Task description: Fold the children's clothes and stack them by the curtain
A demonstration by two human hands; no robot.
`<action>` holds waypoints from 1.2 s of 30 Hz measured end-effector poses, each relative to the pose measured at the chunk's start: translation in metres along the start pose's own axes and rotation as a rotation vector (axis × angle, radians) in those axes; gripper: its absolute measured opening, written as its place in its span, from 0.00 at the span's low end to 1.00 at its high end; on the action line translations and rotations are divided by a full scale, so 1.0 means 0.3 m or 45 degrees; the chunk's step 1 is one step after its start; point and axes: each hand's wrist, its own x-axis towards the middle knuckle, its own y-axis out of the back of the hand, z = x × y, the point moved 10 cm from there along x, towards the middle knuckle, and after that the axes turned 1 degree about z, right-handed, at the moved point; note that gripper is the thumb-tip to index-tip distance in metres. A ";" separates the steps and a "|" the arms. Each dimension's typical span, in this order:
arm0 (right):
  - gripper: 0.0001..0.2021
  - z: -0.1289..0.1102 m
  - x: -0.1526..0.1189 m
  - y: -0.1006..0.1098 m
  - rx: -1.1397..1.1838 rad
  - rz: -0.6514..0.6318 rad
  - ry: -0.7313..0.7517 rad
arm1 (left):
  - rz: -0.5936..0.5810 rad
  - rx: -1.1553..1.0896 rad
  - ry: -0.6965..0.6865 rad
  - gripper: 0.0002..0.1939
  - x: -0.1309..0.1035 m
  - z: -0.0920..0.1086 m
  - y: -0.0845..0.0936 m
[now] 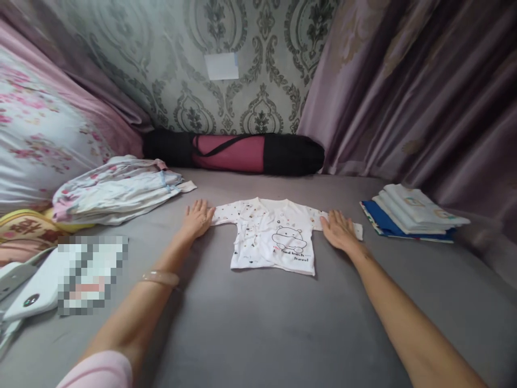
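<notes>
A small white baby shirt (258, 237) lies spread flat on the grey sheet, its sleeves stretched out to both sides. Its front bears a hippo-like animal drawing, some lettering and small scattered prints. My left hand (197, 218) rests flat on the end of the left sleeve, covering the cuff. Across the right sleeve lies my right hand (339, 229), palm down with fingers extended; the cuff shows just beyond it. Neither hand grips the cloth.
Folded cloths (416, 210) are stacked at the right. Rumpled baby clothes (117, 188) lie at the left, near a floral pillow (44, 124). A white device (44, 283) sits at the near left. Along the wall lies a black and maroon rolled bag (230, 152).
</notes>
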 end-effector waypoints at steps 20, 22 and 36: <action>0.13 0.371 0.006 0.093 0.274 0.061 -0.450 | 0.194 -0.304 -0.585 0.26 0.045 0.489 0.106; 0.09 0.382 0.014 0.100 0.361 0.080 -0.497 | 0.138 -0.414 -0.830 0.25 0.006 0.688 0.090; 0.15 0.331 -0.009 0.198 1.258 0.568 -0.706 | -0.326 -0.379 -1.099 0.41 -0.008 1.158 -0.148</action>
